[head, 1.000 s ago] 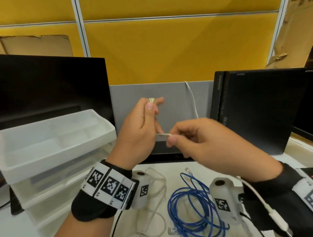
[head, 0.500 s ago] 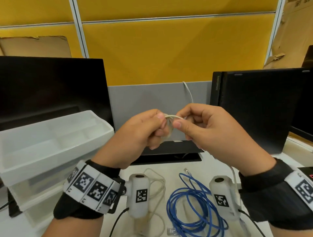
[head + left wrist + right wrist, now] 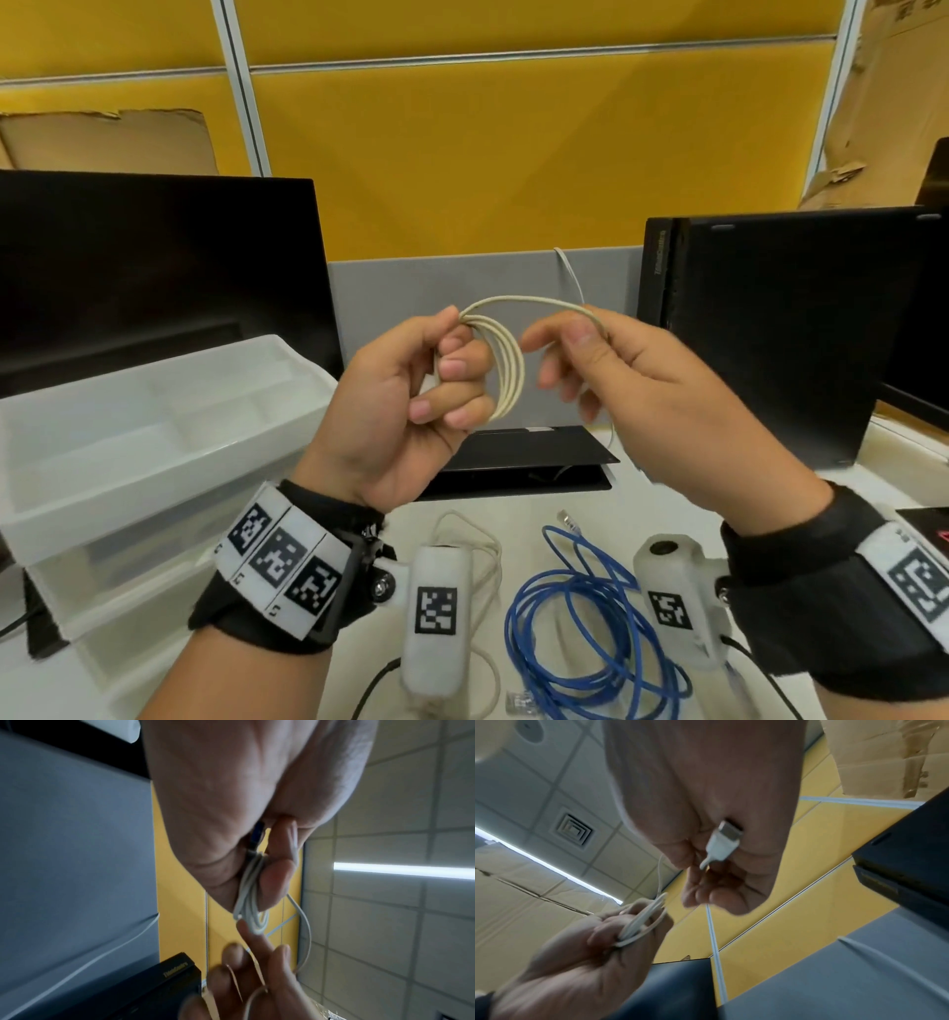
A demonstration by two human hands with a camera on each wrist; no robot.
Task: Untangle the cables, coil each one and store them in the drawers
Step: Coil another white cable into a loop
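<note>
The left hand (image 3: 405, 406) is raised above the middle of the counter (image 3: 518, 509), its fingers curled round a bundle of loops of the thin cream-white charging cable (image 3: 506, 370); the coil stands out past the fingertips toward the right hand (image 3: 662, 411). From the top of the coil one strand arches across to the right hand, which pinches it between thumb and forefinger. In the right wrist view the cable's white flat-tipped plug (image 3: 722, 843) lies against that hand's palm under the curled fingers.

Below the hands, on the near part of the counter, a loosely coiled blue network cable (image 3: 585, 647) lies with its clear plug pointing toward the far edge. Just beside it, toward the left edge, a second pale cream cable (image 3: 482, 545) lies in slack loops, partly hidden by the left wrist camera. At the left edge stands the translucent white plastic drawer unit (image 3: 128, 447) with a divided tray on top.
</note>
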